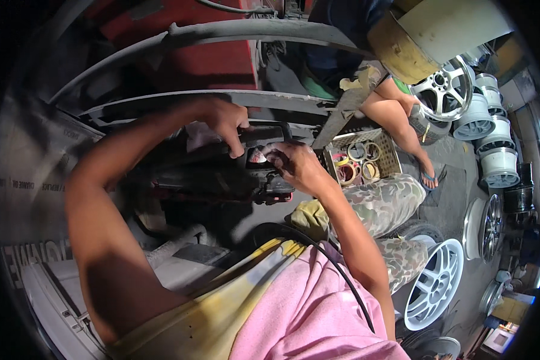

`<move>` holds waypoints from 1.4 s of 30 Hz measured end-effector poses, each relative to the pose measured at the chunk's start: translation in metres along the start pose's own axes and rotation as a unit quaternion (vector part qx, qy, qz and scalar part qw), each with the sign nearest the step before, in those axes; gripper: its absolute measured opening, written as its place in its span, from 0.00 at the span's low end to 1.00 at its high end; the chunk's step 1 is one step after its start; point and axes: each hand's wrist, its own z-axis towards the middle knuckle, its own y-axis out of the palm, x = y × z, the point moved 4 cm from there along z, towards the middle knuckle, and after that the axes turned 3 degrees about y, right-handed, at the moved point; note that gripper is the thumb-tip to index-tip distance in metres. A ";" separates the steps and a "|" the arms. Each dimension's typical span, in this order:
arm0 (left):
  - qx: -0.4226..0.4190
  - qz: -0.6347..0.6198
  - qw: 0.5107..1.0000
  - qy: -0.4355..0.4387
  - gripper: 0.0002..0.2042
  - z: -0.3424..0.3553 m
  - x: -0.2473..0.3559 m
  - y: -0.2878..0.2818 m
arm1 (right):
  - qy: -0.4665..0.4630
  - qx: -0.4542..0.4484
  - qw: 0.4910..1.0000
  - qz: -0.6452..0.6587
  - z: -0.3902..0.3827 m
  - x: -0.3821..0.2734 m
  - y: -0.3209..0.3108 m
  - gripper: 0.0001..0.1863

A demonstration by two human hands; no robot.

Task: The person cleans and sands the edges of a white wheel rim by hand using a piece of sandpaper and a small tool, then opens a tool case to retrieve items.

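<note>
A long black part with a raised rectangular frame lies in front of me, partly in shadow. My left hand reaches over its far side, with the index finger stretched down to the frame and the thumb apart. At the right end, the fingers of my right hand are curled in a pinch. Against those fingertips shows a small whitish piece with reddish marks. Whether the pinch holds that piece or something else is hidden. A pale cloth-like thing lies beside my left hand.
Beyond the part runs a grey metal rail. Right of my hands stands a crate of tape rolls. Another person's leg is behind it. Wheel rims stand and lie along the right. A large box is at left.
</note>
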 end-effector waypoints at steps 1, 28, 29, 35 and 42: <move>0.006 0.005 1.000 -0.019 0.27 -0.001 0.001 -0.001 | -0.012 0.001 0.999 -0.053 0.003 0.001 0.002 0.13; -0.025 -0.010 0.999 -0.033 0.25 -0.007 0.010 -0.014 | 0.003 0.114 0.977 0.178 -0.023 -0.023 -0.013 0.13; -0.025 -0.009 0.999 -0.032 0.25 -0.006 0.009 -0.015 | 0.038 0.116 0.959 0.257 -0.028 -0.015 -0.008 0.13; -0.017 0.014 1.000 -0.010 0.28 0.001 0.000 -0.006 | 0.109 0.051 0.835 0.537 -0.047 0.002 -0.013 0.17; -0.006 0.033 0.999 -0.014 0.28 0.001 0.012 -0.001 | 0.095 0.059 0.855 0.507 -0.056 -0.005 -0.015 0.20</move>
